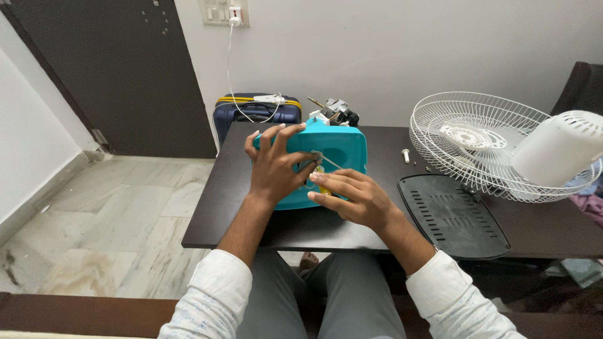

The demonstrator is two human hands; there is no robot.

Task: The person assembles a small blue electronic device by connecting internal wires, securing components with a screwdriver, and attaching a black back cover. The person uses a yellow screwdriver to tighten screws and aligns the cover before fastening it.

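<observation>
Both forearms run up from the lower frame edge toward 12 o'clock, converging near centre; white sleeves pushed back to mid-forearm

Left hand: palm down, wrist straight, fingers spread wide and fanned toward 12 and 1 o'clock, thumb tucked toward 3 o'clock. Hand lies flat, pressing down rather than closing round anything

Right hand: sits just at 4 o'clock of the left, the two nearly touching. Knuckles up, wrist bent slightly inward, fingers curled and pointing toward 10 o'clock, thumb and forefinger pinched together on a thin tool

Knees in grey trousers show between the arms at 6 o'clock
</observation>
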